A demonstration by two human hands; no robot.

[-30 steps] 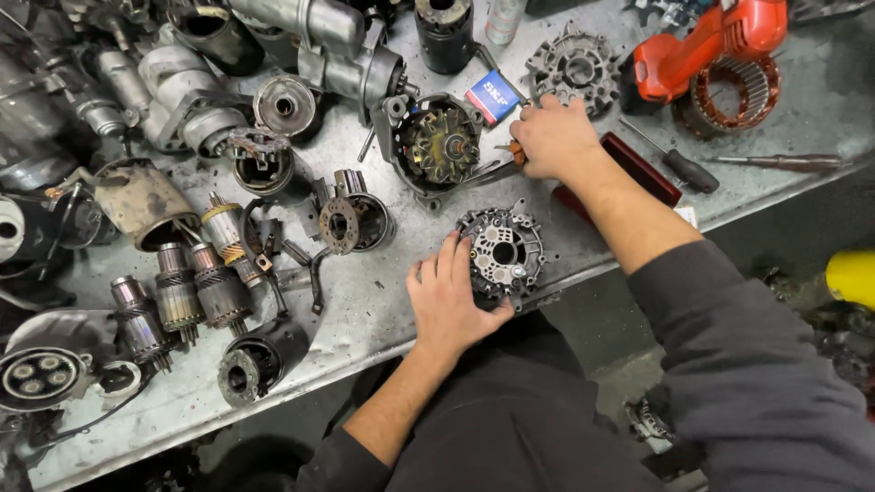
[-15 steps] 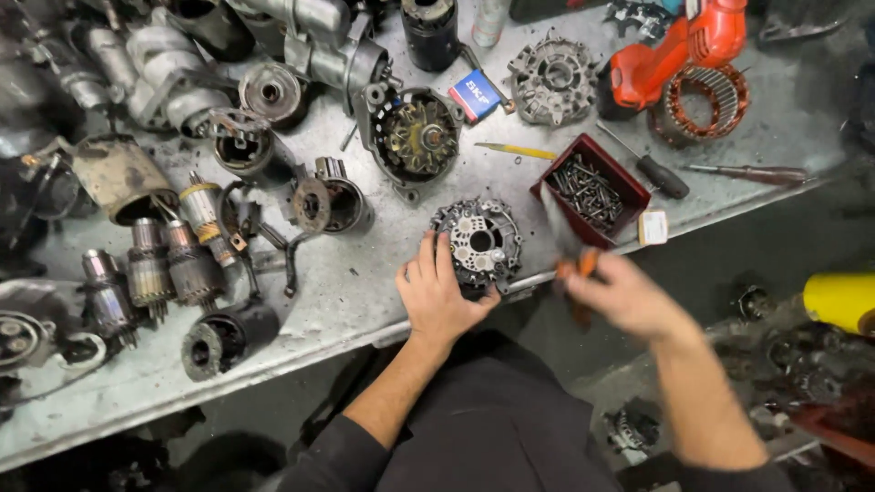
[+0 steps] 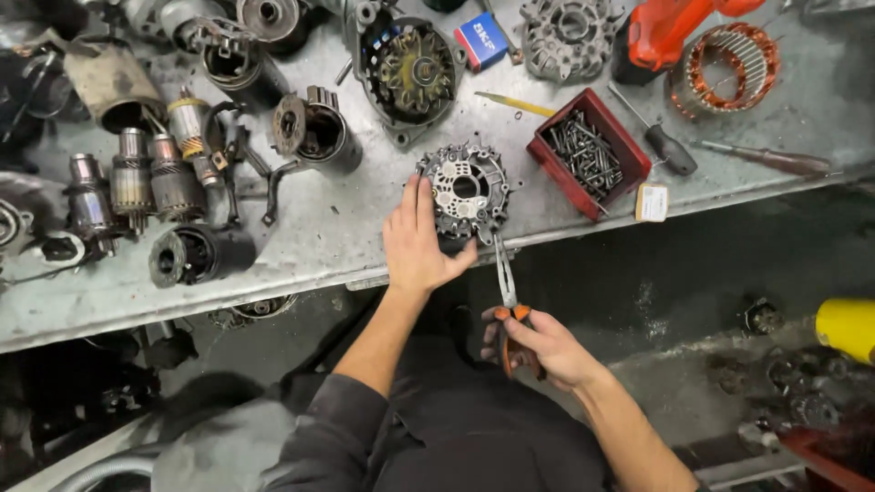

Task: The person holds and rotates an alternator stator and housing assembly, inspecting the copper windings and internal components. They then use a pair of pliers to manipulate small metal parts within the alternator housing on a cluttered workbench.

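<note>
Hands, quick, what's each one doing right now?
Left hand: open, flat against the round grey metal rectifier plate.
Right hand: closed around orange-handled needle-nose pliers.

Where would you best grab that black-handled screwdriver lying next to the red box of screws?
Probably by the thick black handle of the screwdriver, coming from above and from the bench edge side. The handle end points toward that edge, lies clear of the red box, and the thin shaft offers little grip.
</note>
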